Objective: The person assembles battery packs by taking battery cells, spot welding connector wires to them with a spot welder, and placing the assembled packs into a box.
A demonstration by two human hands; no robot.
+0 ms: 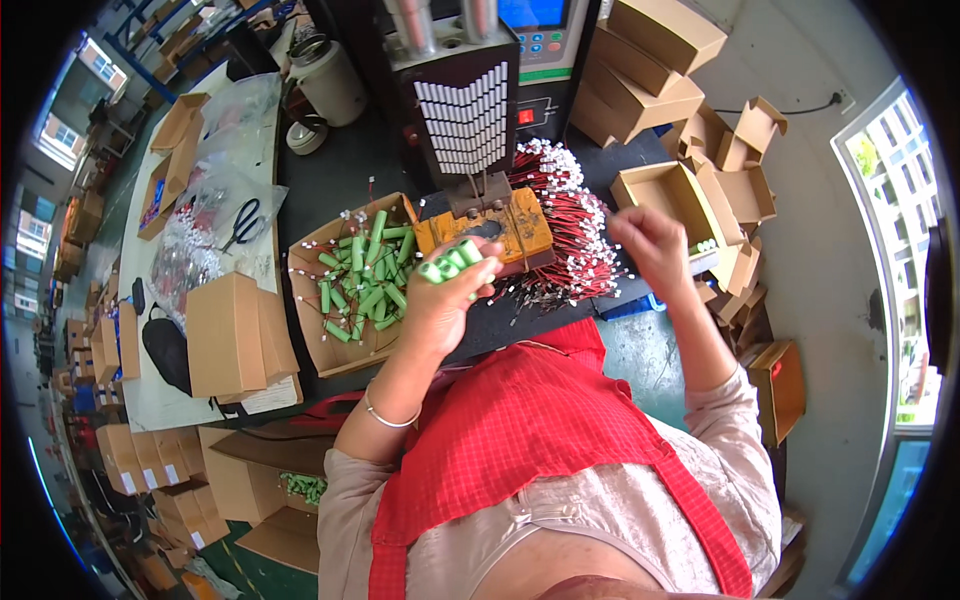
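Observation:
My left hand (442, 308) is closed around several green cylindrical battery cells (452, 262), in front of a worn yellow-orange block (533, 222) under the spot welding machine's two thin rods (480, 184). My right hand (655, 248) is raised with its fingers curled together, just right of a big heap of red and black wires with white connectors (572, 220). Whatever those fingers may hold is too small or hidden to name. Left of the block, a cardboard box (345, 366) holds many green cells with wires (372, 275).
The dark machine (448, 75) with its screen and buttons (537, 40) rises behind the block. Cardboard boxes (665, 195) are stacked at the right. On the left table lie scissors (243, 224), plastic bags (190, 255) and an upright carton (228, 335). A metal canister (330, 80) stands farther back.

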